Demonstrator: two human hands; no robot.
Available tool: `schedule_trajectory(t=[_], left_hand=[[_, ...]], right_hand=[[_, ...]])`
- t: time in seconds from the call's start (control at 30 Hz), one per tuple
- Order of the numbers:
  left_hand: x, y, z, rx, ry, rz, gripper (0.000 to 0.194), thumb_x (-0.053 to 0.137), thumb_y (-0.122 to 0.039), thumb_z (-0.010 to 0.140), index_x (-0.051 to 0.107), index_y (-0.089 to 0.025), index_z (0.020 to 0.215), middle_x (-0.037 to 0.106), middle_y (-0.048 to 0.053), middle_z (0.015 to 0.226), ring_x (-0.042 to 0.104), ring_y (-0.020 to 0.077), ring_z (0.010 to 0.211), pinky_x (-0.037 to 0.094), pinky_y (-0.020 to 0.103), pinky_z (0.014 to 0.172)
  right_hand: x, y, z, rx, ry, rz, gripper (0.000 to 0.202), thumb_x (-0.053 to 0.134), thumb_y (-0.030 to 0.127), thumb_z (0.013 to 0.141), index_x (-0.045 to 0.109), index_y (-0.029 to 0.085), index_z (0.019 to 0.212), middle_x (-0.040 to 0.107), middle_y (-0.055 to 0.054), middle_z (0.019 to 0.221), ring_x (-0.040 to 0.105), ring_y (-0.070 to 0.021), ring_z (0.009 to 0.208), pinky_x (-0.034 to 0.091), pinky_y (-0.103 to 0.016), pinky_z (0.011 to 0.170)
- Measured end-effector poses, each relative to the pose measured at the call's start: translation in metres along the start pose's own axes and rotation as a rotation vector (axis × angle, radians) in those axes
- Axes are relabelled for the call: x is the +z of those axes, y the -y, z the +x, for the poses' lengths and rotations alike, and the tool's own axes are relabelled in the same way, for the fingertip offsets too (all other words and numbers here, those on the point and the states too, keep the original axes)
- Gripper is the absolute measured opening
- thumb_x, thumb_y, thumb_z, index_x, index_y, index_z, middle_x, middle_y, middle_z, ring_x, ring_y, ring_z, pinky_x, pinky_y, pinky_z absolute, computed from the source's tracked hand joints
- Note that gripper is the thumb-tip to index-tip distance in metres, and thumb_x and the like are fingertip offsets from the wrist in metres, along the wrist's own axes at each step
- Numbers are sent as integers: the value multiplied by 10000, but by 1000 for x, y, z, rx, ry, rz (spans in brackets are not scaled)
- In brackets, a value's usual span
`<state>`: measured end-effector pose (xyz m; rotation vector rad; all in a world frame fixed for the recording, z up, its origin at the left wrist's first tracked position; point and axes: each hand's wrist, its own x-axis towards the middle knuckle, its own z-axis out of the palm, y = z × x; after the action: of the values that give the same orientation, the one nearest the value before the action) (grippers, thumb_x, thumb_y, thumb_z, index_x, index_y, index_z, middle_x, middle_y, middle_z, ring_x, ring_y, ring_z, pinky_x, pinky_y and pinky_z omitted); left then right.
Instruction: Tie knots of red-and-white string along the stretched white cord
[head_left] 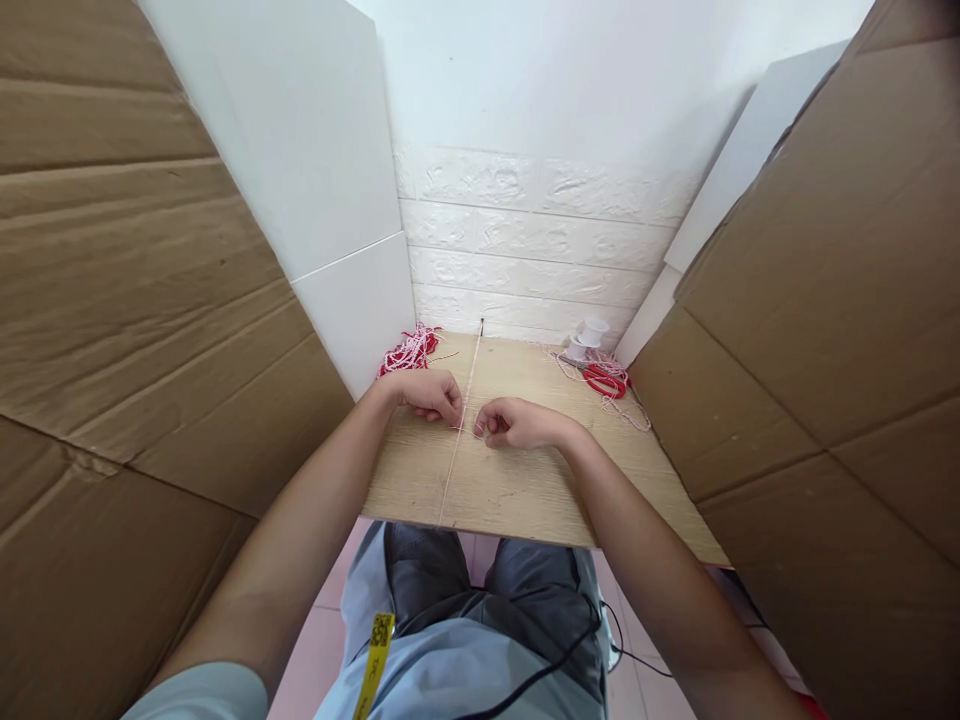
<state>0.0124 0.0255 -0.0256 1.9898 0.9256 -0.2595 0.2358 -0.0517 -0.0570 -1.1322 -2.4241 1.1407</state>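
A pale pink-and-white cord [470,378] runs taut from a small dark nail [482,321] at the back of the wooden board, down to its front edge. My left hand [433,394] is closed in a pinch just left of the cord, its fingertips at a thin white thread [468,432]. On the other side, my right hand [517,424] has curled fingers pinched near the far end of that thread. The thread crosses the cord between both hands. It is too fine for me to see exactly where each grip meets it.
Red and pink-white cords [411,352] lie heaped at the back left. Red-handled scissors [604,380], loose cord and white spools [586,338] sit at the back right. Cardboard panels [150,270] flank both sides, and a white brick-patterned wall [525,235] stands behind.
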Motion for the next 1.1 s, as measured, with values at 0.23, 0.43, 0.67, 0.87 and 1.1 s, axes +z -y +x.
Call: schedule_trajectory(t=[0.23,0.43,0.67,0.87,1.1], left_hand=[[1,0,0,4,0,-7,292,778,-428,664,714,-152,733,512,-27,459,406,78,381,289,190,358],[1,1,1,5,-8,-12,271,781,-411,665,708,-157,723,518,-25,459,401,76,376,281,187,351],[0,2,1,25,14,-20,265,768,-412,685,704,-156,714,510,-27,460,404,77,381,297,187,352],[0,1,0,6,3,-3,269,773,-414,677,712,-159,736,507,-29,466,406,80,388,296,192,358],[1,-4,-3,4,7,2,258,762,-401,683,703,-153,719,503,-33,459,400,77,387,294,195,367]], right_hand=[[-5,-1,-3,-43,27,13,451,518,10,650,695,145,1042,585,7,811,512,-103,684,384,-189,616],[1,5,-1,37,-44,1,303,639,127,707,688,140,1006,562,25,745,484,-94,632,363,-193,581],[5,11,1,70,-128,-2,112,596,122,739,663,138,827,618,6,737,510,-97,634,366,-201,582],[3,8,2,58,-233,138,134,614,121,707,607,149,837,610,7,756,541,-107,662,395,-201,605],[10,9,6,115,-241,244,315,491,115,745,522,194,1049,517,65,620,495,-126,554,351,-213,539]])
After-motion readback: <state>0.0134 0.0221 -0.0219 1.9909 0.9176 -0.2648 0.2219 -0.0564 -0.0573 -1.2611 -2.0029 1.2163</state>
